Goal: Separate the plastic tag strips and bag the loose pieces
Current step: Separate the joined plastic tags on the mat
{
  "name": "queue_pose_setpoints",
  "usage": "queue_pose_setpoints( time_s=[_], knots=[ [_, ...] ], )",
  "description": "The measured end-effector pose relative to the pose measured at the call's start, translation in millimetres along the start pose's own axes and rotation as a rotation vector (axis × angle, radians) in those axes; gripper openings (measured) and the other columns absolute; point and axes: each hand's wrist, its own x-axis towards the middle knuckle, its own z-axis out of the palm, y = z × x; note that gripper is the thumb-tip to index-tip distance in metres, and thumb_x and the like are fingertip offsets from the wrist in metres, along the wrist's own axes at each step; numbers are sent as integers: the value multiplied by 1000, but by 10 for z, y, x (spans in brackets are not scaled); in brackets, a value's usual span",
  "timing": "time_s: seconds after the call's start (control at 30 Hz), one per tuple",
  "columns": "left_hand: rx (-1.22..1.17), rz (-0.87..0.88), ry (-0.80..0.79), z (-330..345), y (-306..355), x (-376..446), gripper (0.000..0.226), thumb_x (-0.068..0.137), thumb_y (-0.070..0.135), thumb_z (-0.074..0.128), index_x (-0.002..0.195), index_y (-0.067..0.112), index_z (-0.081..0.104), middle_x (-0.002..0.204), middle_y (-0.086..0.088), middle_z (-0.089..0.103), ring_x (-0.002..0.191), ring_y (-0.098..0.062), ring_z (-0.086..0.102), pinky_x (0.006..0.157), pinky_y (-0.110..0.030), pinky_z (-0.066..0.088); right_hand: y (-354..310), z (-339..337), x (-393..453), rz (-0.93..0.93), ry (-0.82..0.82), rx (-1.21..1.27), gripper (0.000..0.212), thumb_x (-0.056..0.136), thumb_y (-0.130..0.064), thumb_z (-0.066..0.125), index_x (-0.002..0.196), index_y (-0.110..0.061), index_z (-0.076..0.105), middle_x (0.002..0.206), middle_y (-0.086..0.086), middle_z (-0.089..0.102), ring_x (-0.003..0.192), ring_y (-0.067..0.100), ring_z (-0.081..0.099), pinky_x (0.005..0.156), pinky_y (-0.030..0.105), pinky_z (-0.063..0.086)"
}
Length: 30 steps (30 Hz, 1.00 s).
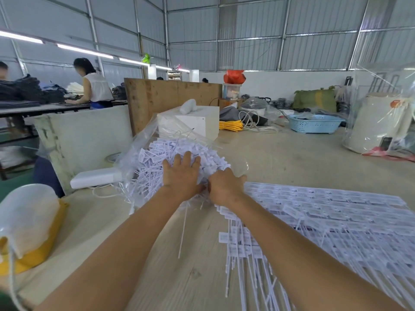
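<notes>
- Both forearms reach out over the wooden table [139, 239].
- Left hand [182, 176] lies flat, fingers spread, pressing the loose pieces [157, 158] inside the clear bag [143, 140].
- Right hand [224, 185] touches the pile's edge; its fingers are hidden, so I cannot tell its grip.
- Unseparated tag strips [325, 212] lie flat to the right.

Pale wooden table [280, 158] bears tag strips [336, 212], clear bag [143, 158], blue basket [314, 124].
</notes>
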Motion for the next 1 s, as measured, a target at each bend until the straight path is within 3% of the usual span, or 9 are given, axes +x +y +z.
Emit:
queue_pose_setpoints(
  time_s=[0.1,0.2,0.4,0.5,0.57,0.63,0.77,0.87,1.0],
  knots=[
    [-42,-38,18,31,-42,42,80,87,69,33,150,27,7,157,-3,4,145,-34,2,109,-63,9,55,-161,-47,-59,156,61,22,87,-13,51,98,-30,58,91,-6,56,112,20,40,90,48,30],
    [-38,-55,-7,21,-57,110,80,87,69,32,150,28,3,158,-2,0,145,-34,-2,109,-65,7,138,-287,-172,-170,283,83,25,84,-5,47,83,-29,47,74,-8,51,89,17,40,76,39,24],
    [-1,-92,-110,23,-3,177,89,93,27,53,149,23,-16,157,-8,-19,144,-38,-12,106,-72,9,225,-580,-505,-497,224,509,20,84,8,47,74,-10,48,77,9,53,74,25,48,65,36,39],
    [-16,-119,-121,64,50,205,80,97,44,40,148,24,-19,156,-8,-23,144,-38,-13,104,-73,7,240,-626,-729,-637,196,482,24,79,12,49,70,-10,47,72,4,51,69,17,41,66,33,37],
    [12,-139,-111,126,84,195,84,96,44,42,147,23,-21,156,-9,-24,144,-39,-12,102,-74,7,300,-568,-896,-697,161,447,25,80,13,47,69,-10,48,68,-2,48,67,12,37,66,18,32],
    [38,-149,-74,180,113,190,84,96,46,41,147,21,-21,156,-10,-22,143,-41,-10,103,-73,8,365,-458,-1033,-691,107,407,19,79,16,45,72,-1,52,71,5,50,71,15,37,69,15,30],
    [83,-140,-34,177,170,160,79,97,48,36,148,21,-18,157,-11,-18,144,-42,-6,106,-70,11,383,-306,-1260,-626,-39,228,19,85,7,48,91,-4,62,90,1,54,87,17,41,78,34,41],
    [78,-95,-8,131,162,97,83,93,61,30,148,22,-18,157,-11,-18,144,-40,-9,107,-69,9,517,-437,-1410,-599,111,329,24,94,-15,53,116,-19,60,120,-4,55,105,17,51,84,33,44],
    [108,-65,9,-87,203,-62,93,86,71,34,149,24,-16,154,-15,-24,143,-39,-16,107,-69,6,1273,-675,-1494,-325,274,457,27,94,-28,55,118,-21,63,120,-4,61,99,15,60,89,32,46]
  ],
)
